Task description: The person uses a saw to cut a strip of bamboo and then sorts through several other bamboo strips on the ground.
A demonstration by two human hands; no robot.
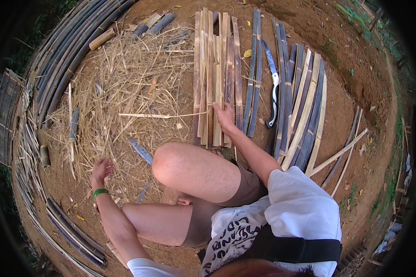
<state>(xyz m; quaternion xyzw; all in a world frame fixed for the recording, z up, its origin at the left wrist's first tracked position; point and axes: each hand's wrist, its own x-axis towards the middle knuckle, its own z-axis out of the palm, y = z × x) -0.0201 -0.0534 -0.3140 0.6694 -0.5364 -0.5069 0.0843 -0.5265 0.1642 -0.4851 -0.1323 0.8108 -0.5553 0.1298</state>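
1. Head view: shavings spread widely at left.
2. To their right, split bamboo strips lie side by side.
3. Right hand touches these strips, half curled; whether it grips one, I cannot tell.
4. Left hand is loosely unfolded, near the shavings.

A head-worn fisheye looks steeply down, close.

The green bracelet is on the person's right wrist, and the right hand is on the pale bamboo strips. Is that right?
Not quite: the head view shows the green bracelet on the wrist of the left hand. The right hand is on the pale bamboo strips, as you said.
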